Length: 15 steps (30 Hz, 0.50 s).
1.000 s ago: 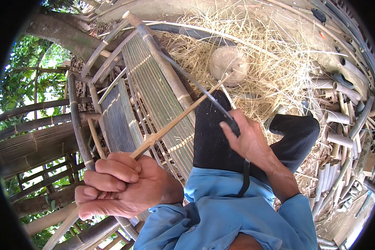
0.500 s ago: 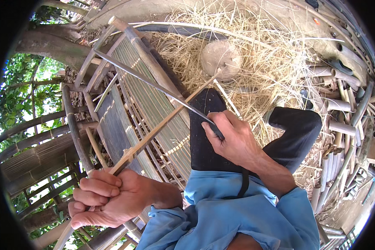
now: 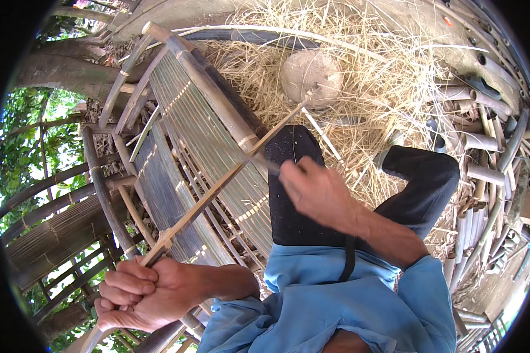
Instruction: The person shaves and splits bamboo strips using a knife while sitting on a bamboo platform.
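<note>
My left hand [image 3: 138, 292] is closed in a fist around the lower part of a long split bamboo strip [image 3: 209, 195]. The strip slants up and to the right over my dark-trousered leg, its far tip near the round wooden stump [image 3: 311, 77]. A pale, frayed spot shows on it just above my fist. My right hand [image 3: 319, 189], smeared by motion, is closed on the handle of a knife [image 3: 266, 165]. The blade is a faint blur where it crosses the strip, and most of its length cannot be made out.
A slatted bamboo bench [image 3: 179, 112] stands at the left beside my leg. Pale bamboo shavings [image 3: 383, 94] cover the ground around the stump. Cut bamboo tubes [image 3: 482, 142] are piled at the right. A bamboo railing [image 3: 100, 182] with foliage behind it runs along the far left.
The knife and my right hand have gone from sharp to blurred, the hand shifting slightly left. My left hand and the strip's lower end have moved a little down and left.
</note>
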{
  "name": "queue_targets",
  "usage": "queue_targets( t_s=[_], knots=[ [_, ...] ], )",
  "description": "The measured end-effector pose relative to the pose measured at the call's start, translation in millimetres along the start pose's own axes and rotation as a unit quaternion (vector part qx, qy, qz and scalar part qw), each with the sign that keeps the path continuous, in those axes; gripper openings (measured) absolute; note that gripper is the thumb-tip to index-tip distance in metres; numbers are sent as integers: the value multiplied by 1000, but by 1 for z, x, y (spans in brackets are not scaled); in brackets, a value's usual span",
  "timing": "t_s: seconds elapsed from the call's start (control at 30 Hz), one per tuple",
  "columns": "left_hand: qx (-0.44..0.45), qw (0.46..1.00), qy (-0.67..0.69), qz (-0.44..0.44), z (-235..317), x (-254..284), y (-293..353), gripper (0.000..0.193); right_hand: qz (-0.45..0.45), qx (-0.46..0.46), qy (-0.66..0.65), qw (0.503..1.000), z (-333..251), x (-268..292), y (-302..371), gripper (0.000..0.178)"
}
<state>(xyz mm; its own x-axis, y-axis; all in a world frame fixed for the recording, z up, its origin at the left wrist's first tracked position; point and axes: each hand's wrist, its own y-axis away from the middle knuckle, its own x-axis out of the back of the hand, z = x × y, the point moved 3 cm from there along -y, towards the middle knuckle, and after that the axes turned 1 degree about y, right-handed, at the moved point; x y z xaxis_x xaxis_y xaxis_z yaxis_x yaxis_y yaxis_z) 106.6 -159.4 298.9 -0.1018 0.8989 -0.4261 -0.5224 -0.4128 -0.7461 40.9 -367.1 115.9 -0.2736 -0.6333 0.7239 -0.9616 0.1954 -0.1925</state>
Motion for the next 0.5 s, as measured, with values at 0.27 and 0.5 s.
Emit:
queue_targets(
  t_s=[0.27, 0.5],
  knots=[
    [-19, 999, -1, 30, -22, 0, -16, 32, -38, -84, 32, 995, 105, -40, -28, 15],
    [18, 997, 36, -60, -23, 10, -32, 40, 26, 152, -71, 985, 10, -15, -24, 12]
  ],
)
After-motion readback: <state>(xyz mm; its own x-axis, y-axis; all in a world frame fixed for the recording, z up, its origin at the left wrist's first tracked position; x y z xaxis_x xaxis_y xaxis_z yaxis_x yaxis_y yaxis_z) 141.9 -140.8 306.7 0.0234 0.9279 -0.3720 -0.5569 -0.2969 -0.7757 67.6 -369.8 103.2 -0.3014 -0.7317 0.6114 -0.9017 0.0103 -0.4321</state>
